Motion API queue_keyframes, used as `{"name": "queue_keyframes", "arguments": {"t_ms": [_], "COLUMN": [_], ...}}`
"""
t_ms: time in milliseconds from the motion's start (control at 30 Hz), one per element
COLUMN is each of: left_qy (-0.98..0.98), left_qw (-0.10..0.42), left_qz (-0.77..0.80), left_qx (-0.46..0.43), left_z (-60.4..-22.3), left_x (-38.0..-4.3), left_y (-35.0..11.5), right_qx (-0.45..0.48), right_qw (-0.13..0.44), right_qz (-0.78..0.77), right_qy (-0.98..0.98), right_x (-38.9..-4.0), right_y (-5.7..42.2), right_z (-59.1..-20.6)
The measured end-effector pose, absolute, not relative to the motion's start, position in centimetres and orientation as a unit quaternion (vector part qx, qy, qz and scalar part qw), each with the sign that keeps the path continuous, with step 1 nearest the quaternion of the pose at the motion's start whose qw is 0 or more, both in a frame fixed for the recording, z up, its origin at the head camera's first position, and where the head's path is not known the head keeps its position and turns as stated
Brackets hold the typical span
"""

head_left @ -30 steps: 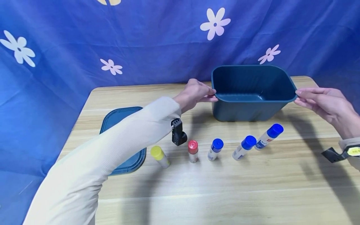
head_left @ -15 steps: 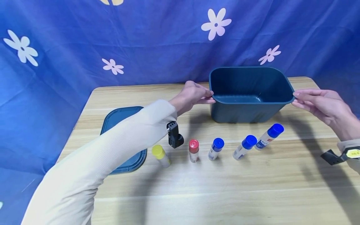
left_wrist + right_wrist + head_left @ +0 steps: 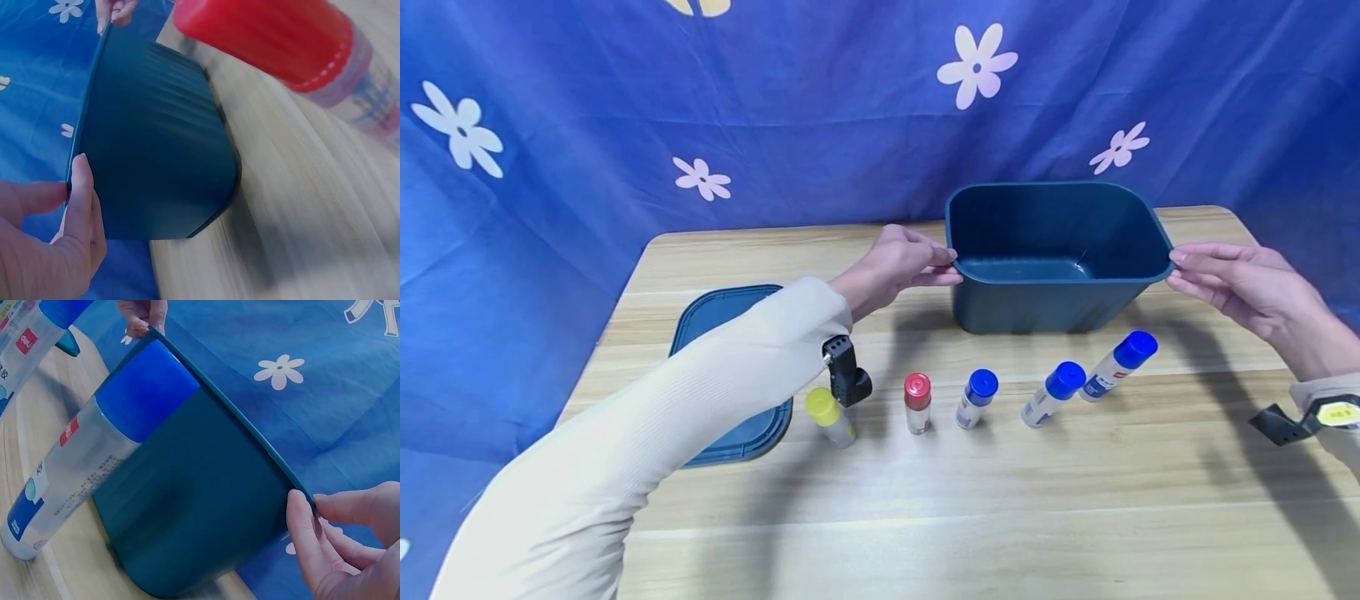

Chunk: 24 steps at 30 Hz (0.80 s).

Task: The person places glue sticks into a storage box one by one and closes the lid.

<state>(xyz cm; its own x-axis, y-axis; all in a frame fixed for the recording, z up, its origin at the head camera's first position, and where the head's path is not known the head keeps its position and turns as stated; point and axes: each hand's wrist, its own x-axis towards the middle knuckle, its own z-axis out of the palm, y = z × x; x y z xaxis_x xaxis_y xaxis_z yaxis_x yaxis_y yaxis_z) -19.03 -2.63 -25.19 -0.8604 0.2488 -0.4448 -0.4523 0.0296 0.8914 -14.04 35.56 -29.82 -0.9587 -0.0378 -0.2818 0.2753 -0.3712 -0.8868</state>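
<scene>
A dark teal plastic storage bin (image 3: 1037, 307) stands at the back of the wooden table, with nothing inside. My left hand (image 3: 901, 260) pinches its left rim, thumb on the inside and fingers outside, as the left wrist view shows. On the opposite end my right hand (image 3: 1251, 287) pinches the rim (image 3: 262, 442) the same way. In front of the bin stand several glue bottles: one with a yellow cap (image 3: 824, 407), one with a red cap (image 3: 917, 400), and others with blue caps (image 3: 982, 387). The right wrist view shows a blue-capped glue bottle (image 3: 94, 456) close before the bin.
A teal lid (image 3: 722, 308) lies flat at the left, partly covered by my left sleeve (image 3: 700, 392). Behind the table (image 3: 1000, 517) hangs a blue curtain (image 3: 820, 108) with white flowers. A black wrist camera (image 3: 847, 375) overlaps the yellow-capped bottle's edge.
Both hands and the bin between them have shifted left and slightly toward me. The grip on the rim is unchanged, and the bottles and lid stay in place.
</scene>
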Motion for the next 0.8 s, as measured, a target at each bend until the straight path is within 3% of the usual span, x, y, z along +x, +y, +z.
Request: {"name": "queue_keyframes", "arguments": {"t_ms": [800], "left_qy": [0.669], "left_qw": [0.260], "left_qz": [0.693], "left_qx": [-0.068], "left_z": [-25.4], "left_x": [-18.6], "left_y": [-5.3], "right_qx": [0.079], "right_qw": [0.124], "right_qz": [-0.804], "right_qy": [0.577], "right_x": [-13.6], "right_y": [33.8], "right_z": [-29.6]}}
